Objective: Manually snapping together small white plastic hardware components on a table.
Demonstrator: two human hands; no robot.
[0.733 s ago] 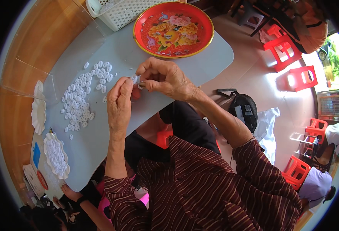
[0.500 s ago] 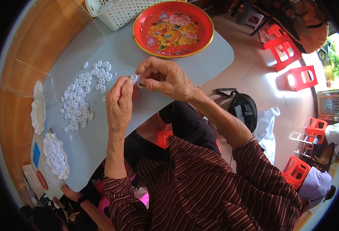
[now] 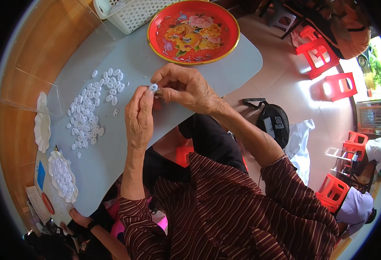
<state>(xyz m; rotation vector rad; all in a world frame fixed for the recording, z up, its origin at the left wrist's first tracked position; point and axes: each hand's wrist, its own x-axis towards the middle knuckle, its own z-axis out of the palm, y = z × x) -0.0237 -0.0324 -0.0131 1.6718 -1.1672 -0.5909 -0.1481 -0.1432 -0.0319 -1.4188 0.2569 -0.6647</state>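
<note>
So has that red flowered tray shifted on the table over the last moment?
No. The red tray sits in the same spot, by the table's far edge beside the white basket, as before. Both hands work apart from it.

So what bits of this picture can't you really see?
- Head view: the small white piece pinched between the left hand and right hand is mostly covered by fingertips; its shape is unclear.
- The loose white pieces on the grey table are too small to tell apart.
- The white basket is cut off by the top edge.
</note>
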